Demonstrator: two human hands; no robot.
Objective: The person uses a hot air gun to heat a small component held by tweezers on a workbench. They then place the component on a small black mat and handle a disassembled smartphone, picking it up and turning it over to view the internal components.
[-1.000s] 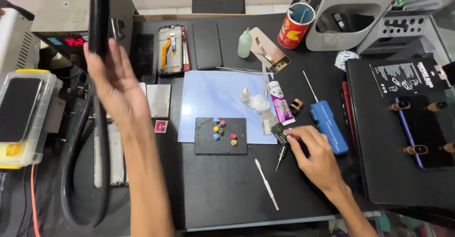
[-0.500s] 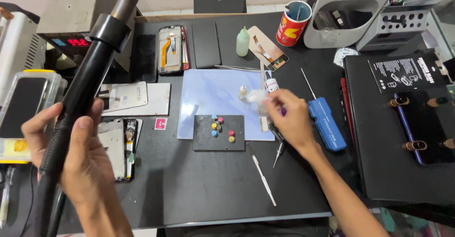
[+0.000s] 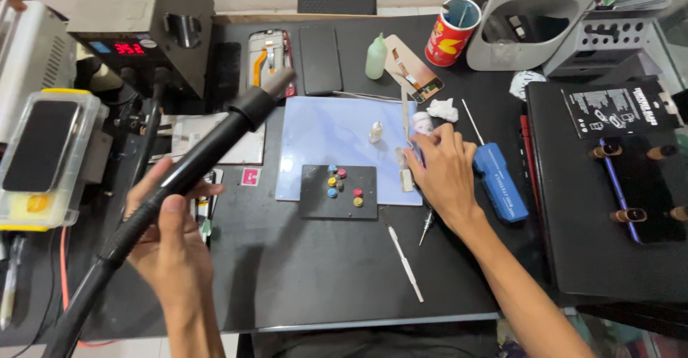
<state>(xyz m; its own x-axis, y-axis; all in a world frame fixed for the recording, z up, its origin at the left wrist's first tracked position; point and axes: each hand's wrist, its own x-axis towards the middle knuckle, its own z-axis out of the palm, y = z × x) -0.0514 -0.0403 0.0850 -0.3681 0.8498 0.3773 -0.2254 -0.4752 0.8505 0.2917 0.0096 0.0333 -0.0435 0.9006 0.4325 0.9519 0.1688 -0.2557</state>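
Note:
My left hand [image 3: 168,240] grips the long black handle of a hot-air gun [image 3: 208,150], whose metal nozzle points up and right toward an opened phone [image 3: 266,60]. My right hand [image 3: 443,175] rests on the right edge of the pale blue mat [image 3: 322,132], fingers closed around a thin tool and a small tube near a white tissue [image 3: 446,108]. Whether it grips the tube itself I cannot tell. A small black plate [image 3: 315,204] with several coloured caps lies between the hands.
A rework station [image 3: 143,28] with a red display stands at back left beside a yellow-edged case [image 3: 39,161]. A blue-handled screwdriver [image 3: 498,179], tweezers [image 3: 403,254], a green bottle [image 3: 376,55], a red cup [image 3: 451,21] and a black clamp fixture [image 3: 616,186] surround the mat.
My left hand has taken the hot-air gun off its upright hold and swung it down and right over the table. My right hand moved up from the lower mat edge to the tube.

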